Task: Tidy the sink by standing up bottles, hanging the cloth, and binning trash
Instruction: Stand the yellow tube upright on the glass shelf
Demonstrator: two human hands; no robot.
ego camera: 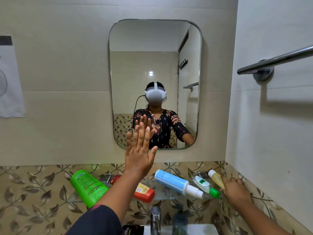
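Several bottles lie on their sides on a glass shelf [162, 197] above the sink: a green bottle [88, 187] at the left, a red-orange bottle [144, 192], a blue-and-white spray bottle [176, 183], and a clear bottle with a green cap [205, 185]. My right hand [235, 189] is closed around a small yellow bottle [216, 178] at the shelf's right end. My left hand [140, 150] is raised flat, fingers spread, in front of the mirror [155, 56], holding nothing. No cloth is in view.
A chrome towel bar [274, 61] is fixed on the right wall. Below the shelf stand a chrome tap [155, 219] and a dark soap dispenser [179, 221] on the white sink [203, 229]. A black wrapper [133, 229] lies by the sink's left edge.
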